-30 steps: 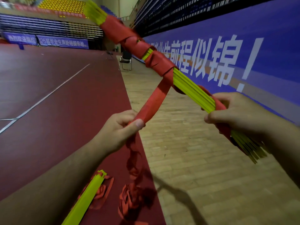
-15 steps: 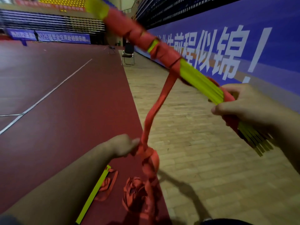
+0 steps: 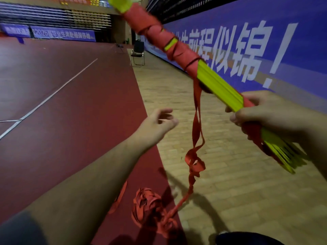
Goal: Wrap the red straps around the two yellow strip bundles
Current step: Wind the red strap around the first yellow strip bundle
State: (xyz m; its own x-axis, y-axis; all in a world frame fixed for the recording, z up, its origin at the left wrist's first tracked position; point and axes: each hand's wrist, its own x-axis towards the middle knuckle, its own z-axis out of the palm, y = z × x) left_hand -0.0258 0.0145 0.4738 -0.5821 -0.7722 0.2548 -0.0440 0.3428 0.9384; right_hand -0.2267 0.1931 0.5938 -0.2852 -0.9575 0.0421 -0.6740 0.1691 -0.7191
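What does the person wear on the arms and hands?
No gloves, rings or watch show on the left hand or the right hand. The left forearm is uncovered up to a dark sleeve at the picture's corner. No sleeve shows on the right arm.

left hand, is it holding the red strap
No, the left hand is empty, apart from the red strap hanging beside it.

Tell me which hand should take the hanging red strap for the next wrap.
Left. The left hand is empty, fingers loosely open, just beside the hanging red strap; the right hand grips the yellow strip bundle.
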